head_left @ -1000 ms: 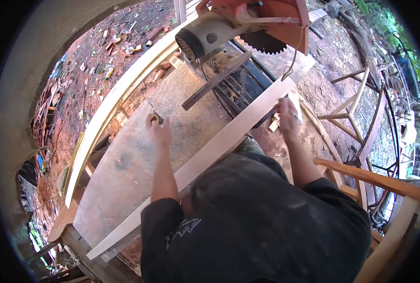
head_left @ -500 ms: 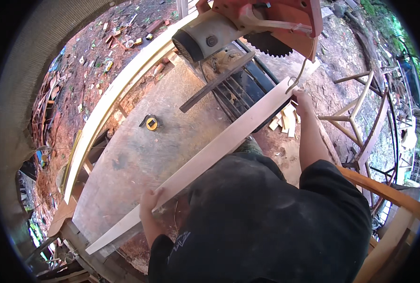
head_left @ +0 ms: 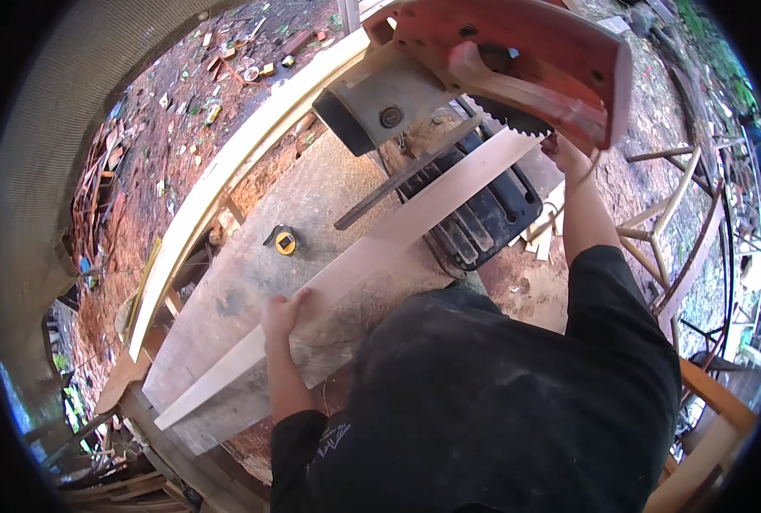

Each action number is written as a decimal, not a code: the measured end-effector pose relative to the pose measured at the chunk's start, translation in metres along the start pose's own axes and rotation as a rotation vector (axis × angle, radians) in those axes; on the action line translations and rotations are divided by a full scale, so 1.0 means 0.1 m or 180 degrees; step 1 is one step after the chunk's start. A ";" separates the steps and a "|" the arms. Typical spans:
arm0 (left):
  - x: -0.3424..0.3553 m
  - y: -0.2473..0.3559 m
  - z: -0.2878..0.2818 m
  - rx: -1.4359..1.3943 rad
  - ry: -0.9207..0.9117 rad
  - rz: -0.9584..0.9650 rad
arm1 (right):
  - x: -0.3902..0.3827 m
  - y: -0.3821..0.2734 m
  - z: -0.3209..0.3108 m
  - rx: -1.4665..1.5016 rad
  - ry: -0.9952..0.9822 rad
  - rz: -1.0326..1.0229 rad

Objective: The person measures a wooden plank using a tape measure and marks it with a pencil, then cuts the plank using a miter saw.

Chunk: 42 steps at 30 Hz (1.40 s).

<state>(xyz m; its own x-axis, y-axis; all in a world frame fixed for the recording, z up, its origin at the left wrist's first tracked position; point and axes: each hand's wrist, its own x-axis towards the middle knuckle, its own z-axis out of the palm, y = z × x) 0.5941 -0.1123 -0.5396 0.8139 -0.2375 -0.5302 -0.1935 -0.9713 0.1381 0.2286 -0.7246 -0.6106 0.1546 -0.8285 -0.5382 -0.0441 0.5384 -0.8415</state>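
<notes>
A long pale board (head_left: 414, 209) lies diagonally across the worn work table (head_left: 226, 282) and the slotted black saw base (head_left: 496, 227). My left hand (head_left: 284, 318) grips it on its lower-left half. My right hand (head_left: 568, 161) is closed at its upper-right end, just below the red guard (head_left: 594, 77) of the saw; its fingertips are partly hidden. The toothed blade (head_left: 509, 118) shows under the guard, by that end. A yellow-and-black tape measure (head_left: 284, 242) rests on the table, and a dark bar (head_left: 372, 201) lies left of the board.
A long curved pale timber (head_left: 183, 235) runs along the table's left. Beyond is littered ground (head_left: 183, 103). Wooden offcuts (head_left: 544, 235) lie right of the saw. Wooden frames (head_left: 654, 218) stand at the right, and an orange-brown rail (head_left: 714, 389) is at the lower right.
My left hand has left the tape measure on the table and moved down onto the board. The board has shifted away from my body across the saw base, with my right hand farther forward.
</notes>
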 end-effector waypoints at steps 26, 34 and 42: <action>0.08 0.75 0.07 -0.0480 0.0267 0.1316 | -0.35 -2.03 -0.08 0.0701 0.0700 -0.2071; -0.13 1.16 0.33 -0.0127 0.0868 0.2793 | -3.11 -3.44 1.53 -0.2529 -0.0427 -0.3776; -0.17 1.22 0.46 -0.0217 0.1155 0.2777 | -3.21 -2.98 2.53 -0.5223 -0.2655 -0.2716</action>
<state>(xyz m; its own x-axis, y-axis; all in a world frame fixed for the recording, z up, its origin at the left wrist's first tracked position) 0.5311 -0.2276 -0.5522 0.5200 -0.8509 0.0743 -0.7911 -0.4470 0.4176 0.4417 -0.5806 -0.1753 0.9211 -0.2277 -0.3157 -0.3285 -0.8900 -0.3163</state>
